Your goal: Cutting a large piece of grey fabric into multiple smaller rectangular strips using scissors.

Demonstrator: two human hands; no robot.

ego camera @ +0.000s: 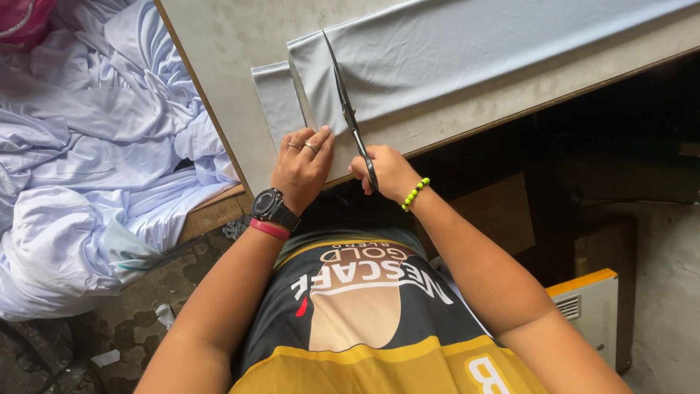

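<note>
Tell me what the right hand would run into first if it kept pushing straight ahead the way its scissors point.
The right hand holds scissors pointing away across the table. Straight on, the blades meet more of the folded pale grey fabric they already lie on; beyond that, likely the fabric's far edge.

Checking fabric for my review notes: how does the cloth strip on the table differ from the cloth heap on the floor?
The cloth strip lies flat and folded on the table, while the cloth heap is crumpled in loose folds. The strip looks pale grey; the heap looks whiter, slightly lilac. The left hand presses the strip and scissors in the right hand lie on it; nothing touches the heap. Both look smooth and thin.
</note>
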